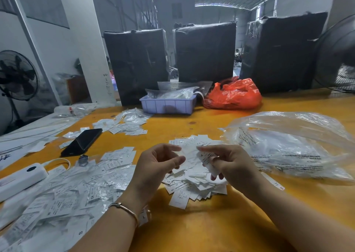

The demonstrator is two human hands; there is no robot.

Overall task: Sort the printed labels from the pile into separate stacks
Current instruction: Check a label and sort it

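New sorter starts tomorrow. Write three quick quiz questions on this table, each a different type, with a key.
1. True or false: the phone lies right of the label pile.
2. Which hand grips a label? A) left hand B) right hand C) neither
3. Fill in: the orange bag sits beside the purple ____.

Key: 1 false; 2 B; 3 tray.

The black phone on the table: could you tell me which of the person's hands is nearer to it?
Left. The left hand hovers just right of the black phone; the right hand, holding labels, is farther right, beyond the left.
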